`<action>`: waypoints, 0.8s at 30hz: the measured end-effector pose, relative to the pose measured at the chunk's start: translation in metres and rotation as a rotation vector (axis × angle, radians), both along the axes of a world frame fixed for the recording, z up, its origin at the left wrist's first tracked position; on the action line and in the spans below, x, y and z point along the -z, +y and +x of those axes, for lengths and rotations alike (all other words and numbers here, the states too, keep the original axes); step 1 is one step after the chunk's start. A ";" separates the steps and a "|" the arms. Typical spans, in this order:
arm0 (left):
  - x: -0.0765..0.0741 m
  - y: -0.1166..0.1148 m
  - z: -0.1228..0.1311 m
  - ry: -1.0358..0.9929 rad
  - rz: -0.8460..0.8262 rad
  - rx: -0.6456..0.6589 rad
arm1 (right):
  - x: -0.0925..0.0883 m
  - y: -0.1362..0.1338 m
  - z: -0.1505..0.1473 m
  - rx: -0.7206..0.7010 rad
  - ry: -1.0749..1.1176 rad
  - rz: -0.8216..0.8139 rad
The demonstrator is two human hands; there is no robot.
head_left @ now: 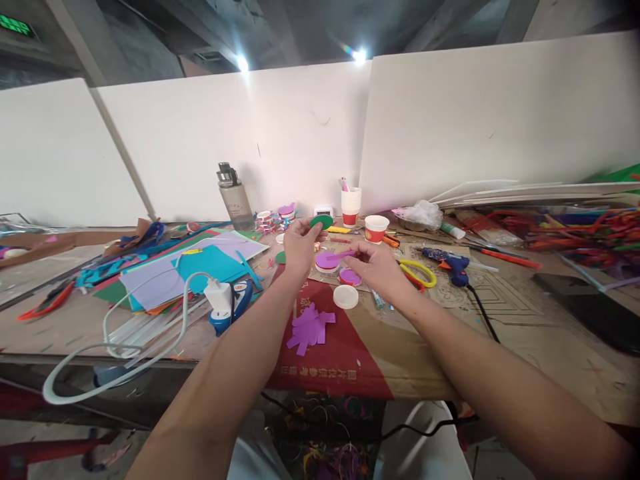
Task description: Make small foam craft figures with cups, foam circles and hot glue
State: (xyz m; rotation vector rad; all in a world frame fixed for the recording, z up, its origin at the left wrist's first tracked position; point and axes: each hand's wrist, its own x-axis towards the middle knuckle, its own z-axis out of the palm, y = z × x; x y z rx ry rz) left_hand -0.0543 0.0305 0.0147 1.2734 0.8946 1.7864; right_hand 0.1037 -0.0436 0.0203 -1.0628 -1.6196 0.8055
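My left hand (300, 245) pinches a flat green disc (321, 221) by its edge, above the table. To its right, my right hand (373, 261) has a narrow purple paper strip (343, 255) between thumb and fingers. The strip's left end lies over a round white piece with a purple top (326, 262); I cannot tell if it touches. Just in front stand a second purple-topped round piece (349, 277) and a white round lid (346, 297). Nearer me lies a loose heap of purple paper strips (311, 329). Another green disc (281, 257) shows beside my left wrist.
Coloured paper sheets (210, 267), a power adapter with a white cable (220, 299) and a bottle (235, 200) are at left. Paper cups (377, 230) stand behind. At right lie yellow-handled scissors (420, 273), a glue gun (453, 267) and a black phone (590, 310).
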 end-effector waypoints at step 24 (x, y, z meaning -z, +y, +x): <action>0.000 0.000 0.005 0.043 -0.016 -0.002 | 0.018 -0.011 -0.008 -0.087 -0.473 0.384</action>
